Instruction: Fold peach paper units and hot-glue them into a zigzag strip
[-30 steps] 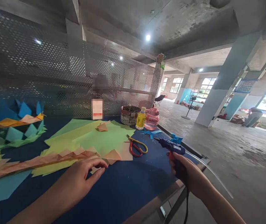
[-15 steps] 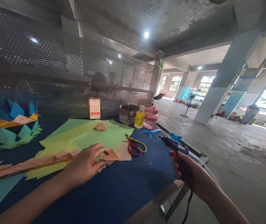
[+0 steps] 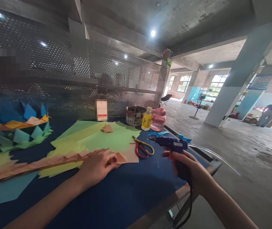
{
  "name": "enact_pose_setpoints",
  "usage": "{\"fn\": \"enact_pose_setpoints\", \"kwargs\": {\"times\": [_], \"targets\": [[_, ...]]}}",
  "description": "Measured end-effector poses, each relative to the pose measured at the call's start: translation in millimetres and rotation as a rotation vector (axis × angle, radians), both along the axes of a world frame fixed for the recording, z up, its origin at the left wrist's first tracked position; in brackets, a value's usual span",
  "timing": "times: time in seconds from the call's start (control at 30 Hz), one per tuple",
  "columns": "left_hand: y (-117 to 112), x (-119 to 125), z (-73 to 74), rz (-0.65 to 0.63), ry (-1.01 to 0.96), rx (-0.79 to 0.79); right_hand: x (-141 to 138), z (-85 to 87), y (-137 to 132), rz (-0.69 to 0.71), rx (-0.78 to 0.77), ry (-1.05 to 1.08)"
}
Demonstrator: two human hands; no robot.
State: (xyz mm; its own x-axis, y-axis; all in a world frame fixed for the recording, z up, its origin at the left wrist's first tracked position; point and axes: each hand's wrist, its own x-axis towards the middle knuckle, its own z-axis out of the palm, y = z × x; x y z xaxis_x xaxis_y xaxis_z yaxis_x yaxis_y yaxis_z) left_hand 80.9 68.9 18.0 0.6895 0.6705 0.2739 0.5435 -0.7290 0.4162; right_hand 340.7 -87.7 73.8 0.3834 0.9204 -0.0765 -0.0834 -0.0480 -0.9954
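My right hand (image 3: 188, 168) grips the handle of a blue glue gun (image 3: 171, 144), its nozzle pointing left over the blue table (image 3: 131, 197). A clear glue stick (image 3: 214, 156) sticks out of the gun's back. My left hand (image 3: 97, 165) lies on a small folded peach paper piece (image 3: 121, 156) at the end of a long chain of folded peach paper (image 3: 38, 164). Its fingers press down on the paper. Green and yellow sheets (image 3: 102, 140) lie under the chain.
Red and yellow scissors (image 3: 143, 148) lie between my hands. A woven basket (image 3: 134, 116), a yellow bottle (image 3: 146, 120) and a pink jug (image 3: 158, 120) stand at the back. Folded blue, green and orange paper (image 3: 18, 127) is piled left. A perforated metal screen (image 3: 78, 82) backs the table. A person (image 3: 268, 113) stands far right.
My left hand moved forward from the table's bare cloth onto the peach piece. My right hand swung the glue gun left, toward the scissors.
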Motion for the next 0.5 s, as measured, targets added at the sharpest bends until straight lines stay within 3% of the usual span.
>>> {"fn": "enact_pose_setpoints", "kwargs": {"times": [0.27, 0.37, 0.5], "targets": [[1.2, 0.1, -7.6, 0.024, -0.031, 0.073, -19.7, 9.4, 28.6, 0.154, 0.01, -0.215], [3.0, -0.7, -4.3, 0.047, -0.048, 0.103, -28.1, 14.7, 41.8, 0.192, 0.017, -0.315], [5.4, -12.4, 3.4, 0.09, -0.088, 0.167, -38.0, 22.2, 63.7, 0.356, 0.061, -0.39]]}}
